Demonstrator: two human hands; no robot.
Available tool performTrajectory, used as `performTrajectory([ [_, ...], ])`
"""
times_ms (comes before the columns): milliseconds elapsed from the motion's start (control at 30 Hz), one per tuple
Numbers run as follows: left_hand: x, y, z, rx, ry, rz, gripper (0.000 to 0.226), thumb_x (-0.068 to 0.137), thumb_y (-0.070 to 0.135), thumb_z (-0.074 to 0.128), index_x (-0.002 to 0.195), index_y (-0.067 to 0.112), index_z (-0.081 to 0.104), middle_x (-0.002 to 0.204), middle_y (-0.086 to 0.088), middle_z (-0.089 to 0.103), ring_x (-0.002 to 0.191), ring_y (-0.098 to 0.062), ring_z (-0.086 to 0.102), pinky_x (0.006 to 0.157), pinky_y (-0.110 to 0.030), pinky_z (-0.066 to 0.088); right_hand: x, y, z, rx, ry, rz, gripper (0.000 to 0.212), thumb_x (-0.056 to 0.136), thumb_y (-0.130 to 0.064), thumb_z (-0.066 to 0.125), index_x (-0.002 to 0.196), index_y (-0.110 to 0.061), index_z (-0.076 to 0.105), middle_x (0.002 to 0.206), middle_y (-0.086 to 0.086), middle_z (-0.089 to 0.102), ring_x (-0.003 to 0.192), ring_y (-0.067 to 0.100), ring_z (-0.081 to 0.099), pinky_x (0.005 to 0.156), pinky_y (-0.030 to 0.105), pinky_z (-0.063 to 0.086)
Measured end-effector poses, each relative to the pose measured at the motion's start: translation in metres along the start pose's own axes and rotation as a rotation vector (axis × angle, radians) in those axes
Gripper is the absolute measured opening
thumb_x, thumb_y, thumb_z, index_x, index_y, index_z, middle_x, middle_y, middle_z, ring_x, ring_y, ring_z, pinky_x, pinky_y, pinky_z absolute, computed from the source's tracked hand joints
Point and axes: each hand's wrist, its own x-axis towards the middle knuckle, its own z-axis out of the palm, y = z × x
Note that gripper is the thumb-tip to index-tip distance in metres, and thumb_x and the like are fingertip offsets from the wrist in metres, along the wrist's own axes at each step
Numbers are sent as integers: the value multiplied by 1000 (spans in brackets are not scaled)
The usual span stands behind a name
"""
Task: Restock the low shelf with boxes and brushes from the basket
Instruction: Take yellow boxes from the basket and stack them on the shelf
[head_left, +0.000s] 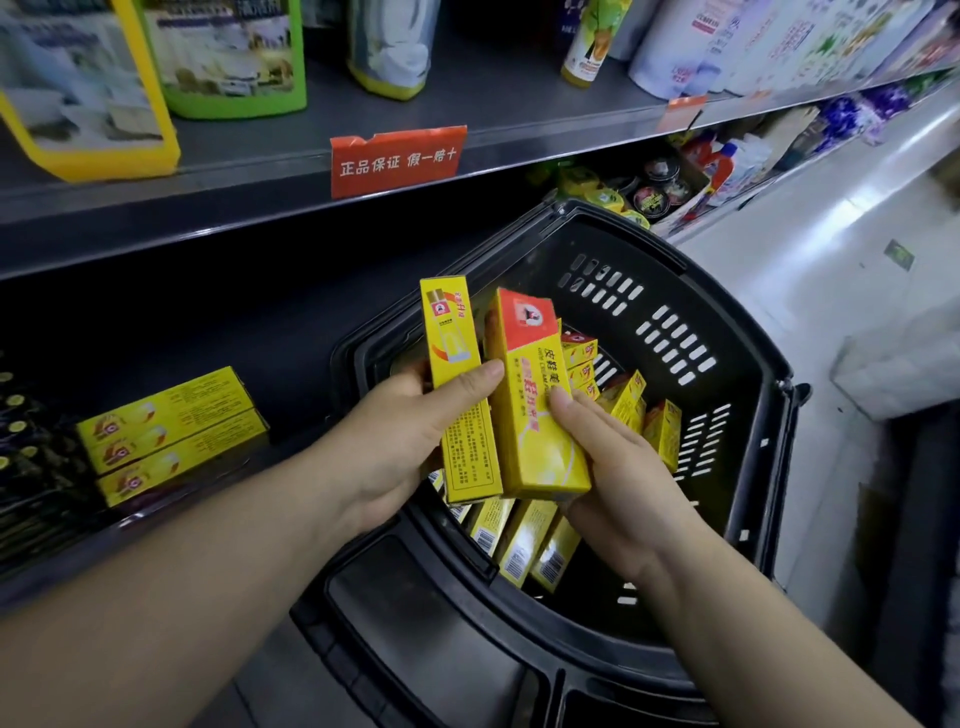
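In the head view, a narrow box (457, 374) of glossy yellow card, long and rectangular with small print on its side, is gripped by the left hand (410, 431); the thumb is laid across its front and the fingers are curled behind it. A wide box (535, 410) of the same printed card, yellow with a red top band, is clasped by the right hand (618, 467), with the thumb pressed on its front face and the fingers wrapped under its lower end. Both boxes are held nearly upright, side by side and touching, above the basket (727, 364), a black moulded plastic tub with slotted walls and a rounded rim. More loose boxes (519, 540), yellow with barcoded ends, are seen lying and leaning inside it, below and behind the hands. Both forearms are stretched forward from the lower edge, with the wrists angled inward toward each other. To the left, a stack (171, 426) of matching boxes is laid flat on the dark low shelf (306, 410), well apart from the hands. A torn red tag (397, 158) is fixed to the grey metal edge of the upper shelf (234, 156), where plastic bottles (234, 57) are stood.
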Motion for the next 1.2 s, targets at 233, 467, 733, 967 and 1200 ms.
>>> performTrajectory([
  [233, 1, -4, 3, -22, -35, -26, 41, 67, 36, 66, 104, 18, 65, 98, 0, 74, 95, -16, 69, 94, -41, 48, 8, 12, 0, 22, 20, 37, 35, 92, -34, 44, 96, -20, 76, 104, 5, 73, 93, 19, 71, 66, 28, 58],
  [467, 3, -8, 1, -8, -61, -19, 41, 68, 37, 65, 105, 19, 65, 98, -1, 74, 91, -17, 70, 84, -36, 53, 11, 14, 3, -256, -74, -50, 29, 85, -53, 53, 102, -37, 70, 110, -5, 71, 104, 12, 66, 81, 25, 55],
  [733, 10, -11, 2, -62, -4, 5, 32, 63, 28, 68, 93, 17, 67, 90, -3, 75, 86, -21, 71, 76, -37, 57, 35, -9, -28, -760, 67, 14, 76, 77, -76, 42, 130, -23, 52, 130, 2, 57, 120, 18, 53, 107, 43, 36],
  [967, 23, -15, 12, -60, 47, -8, 11, 84, 10, 62, 93, 15, 61, 69, 2, 72, 71, -10, 69, 65, -30, 58, 77, 20, -34, -661, -71, -54, 29, 97, -19, 47, 116, -37, 58, 103, -10, 67, 87, 4, 66, 68, 18, 52],
  [1200, 22, -1, -5, -49, 107, 9, 42, 59, 24, 71, 98, 10, 64, 78, -3, 71, 80, -16, 70, 77, -42, 57, 132, 27, -63, -1144, 251, 33, 29, 93, -7, 51, 121, -7, 56, 102, 6, 59, 77, 13, 53, 59, 16, 44],
])
